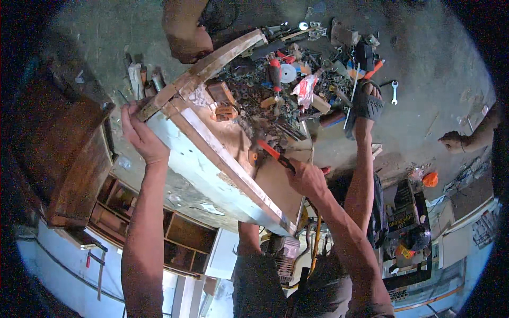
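Note:
My left hand (142, 137) is closed around the corner of a pale-painted wooden frame (207, 156), at the left end where a curved wooden rail (217, 58) joins it. In my right hand (308, 180) is a tool with an orange and black handle (271, 152). It points up and left over the brown board area inside the frame; its far end is blurred, so I cannot tell its kind. Just beyond lie small brown wooden blocks (225, 112) by the rail joint.
A heap of screws and small hardware (265, 100) spreads beyond the frame, with a red screwdriver (275, 74) on it. My sandalled foot (367, 106) rests beside it, near a wrench (394, 92). Another person's limb (188, 32) is against the rail; another person's hand (453, 142) is at right.

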{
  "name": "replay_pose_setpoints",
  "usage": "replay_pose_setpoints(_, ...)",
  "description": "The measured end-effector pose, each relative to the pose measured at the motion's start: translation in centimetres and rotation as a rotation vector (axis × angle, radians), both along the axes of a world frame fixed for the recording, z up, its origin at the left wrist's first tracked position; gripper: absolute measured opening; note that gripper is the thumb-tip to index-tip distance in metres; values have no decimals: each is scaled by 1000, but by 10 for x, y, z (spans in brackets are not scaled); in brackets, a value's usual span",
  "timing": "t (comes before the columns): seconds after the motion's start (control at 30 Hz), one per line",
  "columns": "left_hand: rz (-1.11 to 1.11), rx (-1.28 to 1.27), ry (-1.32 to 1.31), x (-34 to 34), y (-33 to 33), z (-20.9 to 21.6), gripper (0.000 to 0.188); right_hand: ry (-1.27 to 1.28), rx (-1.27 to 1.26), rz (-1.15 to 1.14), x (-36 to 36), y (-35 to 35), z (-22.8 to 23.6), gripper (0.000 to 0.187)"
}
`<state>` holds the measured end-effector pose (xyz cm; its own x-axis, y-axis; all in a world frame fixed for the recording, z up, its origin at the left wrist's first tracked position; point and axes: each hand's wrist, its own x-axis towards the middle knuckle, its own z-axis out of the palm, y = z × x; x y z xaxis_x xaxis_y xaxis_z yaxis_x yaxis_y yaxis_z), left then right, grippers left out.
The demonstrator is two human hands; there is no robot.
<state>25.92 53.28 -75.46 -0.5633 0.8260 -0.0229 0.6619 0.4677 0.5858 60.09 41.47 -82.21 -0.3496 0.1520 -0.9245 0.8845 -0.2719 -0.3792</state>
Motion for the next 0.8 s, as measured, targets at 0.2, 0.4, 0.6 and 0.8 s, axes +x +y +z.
replay_pose_setpoints(0.2,14,-45,-57,8,10,1,32,140,367,-251,-36,19,-42,27)
replay_pose_setpoints(0.4,48,-86,-95,7,2,1,32,-49,77,18,-40,-16,-36,30)
replay_pose_setpoints(0.6,56,53,-74,4,0,-7,30,-14,292,339,12,-82,-44,32)
replay_pose_setpoints(0.8,14,0,-29,1,2,-3,30,138,634,81,-92,0,-140,27)
